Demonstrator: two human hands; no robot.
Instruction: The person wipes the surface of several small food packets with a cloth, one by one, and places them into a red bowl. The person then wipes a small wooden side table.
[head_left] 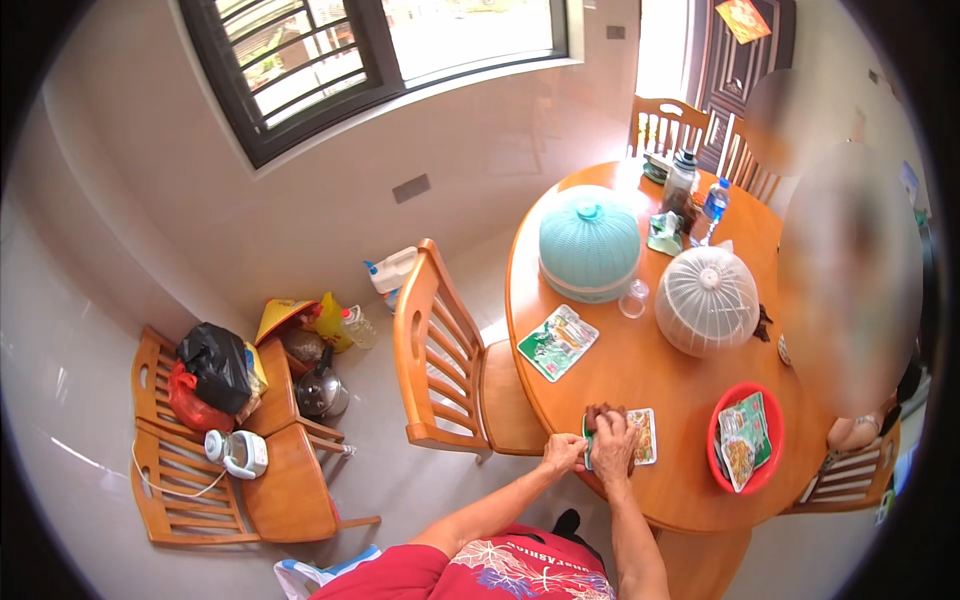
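At the near edge of the round wooden table, a flat food packet (645,436) with a green and pale printed front lies under my hands. My right hand (612,442) presses down on it, fingers bent over a crumpled brown cloth (600,411). Fingers closed, my left hand (565,453) pinches the packet's left edge; the fingertips are partly hidden. A similar green packet (558,343) lies flat farther off to the left. To the right, a red plastic basin (717,462) holds several more such packets (742,440).
A teal food cover (590,245), a white mesh cover (707,300), a clear cup (634,299) and bottles (716,205) stand on the table (600,376). A wooden chair (440,350) is at the left. Another person's arm (855,432) rests at the right edge. Bags (213,370) lie on chairs beyond.
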